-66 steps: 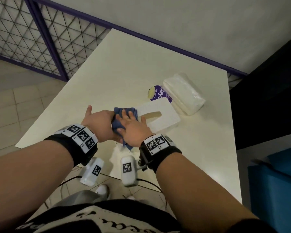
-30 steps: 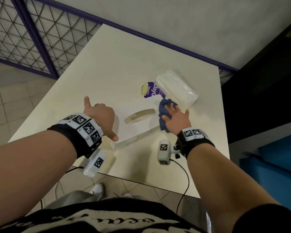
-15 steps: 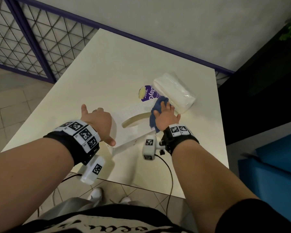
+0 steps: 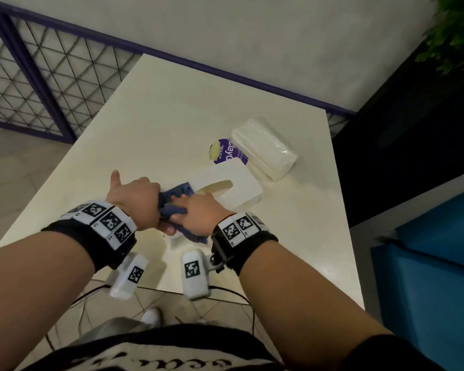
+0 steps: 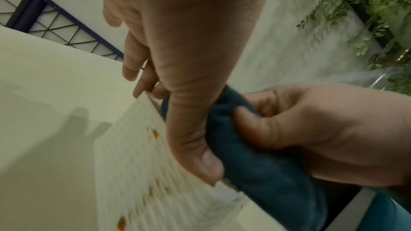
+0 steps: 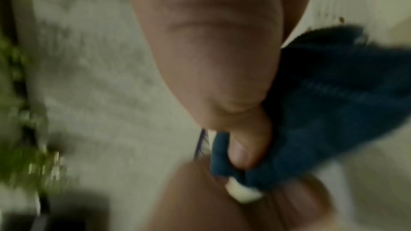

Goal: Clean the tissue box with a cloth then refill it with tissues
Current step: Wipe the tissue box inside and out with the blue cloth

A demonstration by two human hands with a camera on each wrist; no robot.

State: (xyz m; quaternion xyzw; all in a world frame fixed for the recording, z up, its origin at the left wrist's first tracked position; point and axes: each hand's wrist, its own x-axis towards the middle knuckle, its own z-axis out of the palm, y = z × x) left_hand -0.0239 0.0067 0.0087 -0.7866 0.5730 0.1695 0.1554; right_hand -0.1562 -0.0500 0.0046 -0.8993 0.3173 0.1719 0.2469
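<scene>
Head view looks down; wrist views close on hands (image 4: 169,210).

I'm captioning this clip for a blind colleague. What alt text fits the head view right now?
Seen from above, the right hand wipes a blue cloth over the near end of a white tissue box, which the left hand steadies on a pale table. A wrapped tissue pack lies just beyond the box.
</scene>
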